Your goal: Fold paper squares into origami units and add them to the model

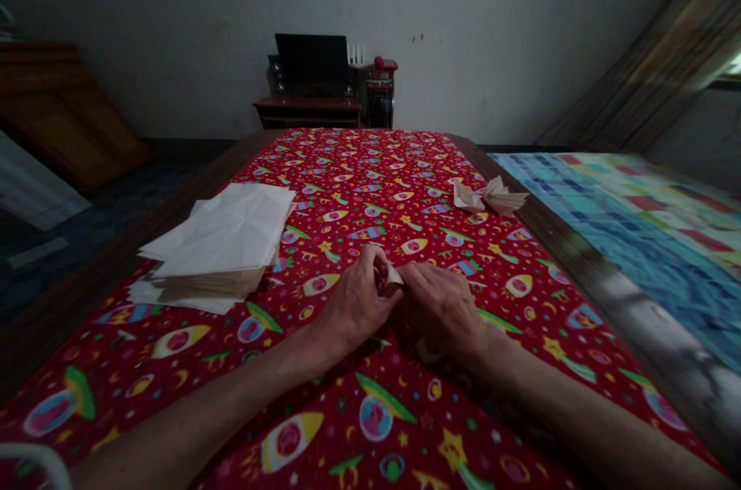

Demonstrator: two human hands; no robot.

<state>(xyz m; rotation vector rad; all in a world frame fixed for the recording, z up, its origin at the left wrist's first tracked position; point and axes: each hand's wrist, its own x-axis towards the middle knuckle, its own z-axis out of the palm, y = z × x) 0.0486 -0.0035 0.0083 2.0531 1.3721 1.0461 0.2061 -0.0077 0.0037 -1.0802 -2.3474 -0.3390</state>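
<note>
My left hand (356, 301) and my right hand (443, 306) meet over the middle of the red rocket-print tablecloth (370, 189). Between their fingers they pinch a small piece of folded cream paper (394, 275), mostly hidden by my fingers. Left of my hands lies a stack of white and tan paper sheets (217, 239), its top sheet creased. Farther off to the right, a folded paper figure (489, 197) rests on the cloth, out of reach of my fingers' current spot.
The table's dark wooden edge (556, 243) runs along the right, beyond it a blue multicoloured checked mat (637, 235). A dark screen (311, 64) and speakers stand on a low wooden stand at the back. Wooden furniture (58, 112) leans at left.
</note>
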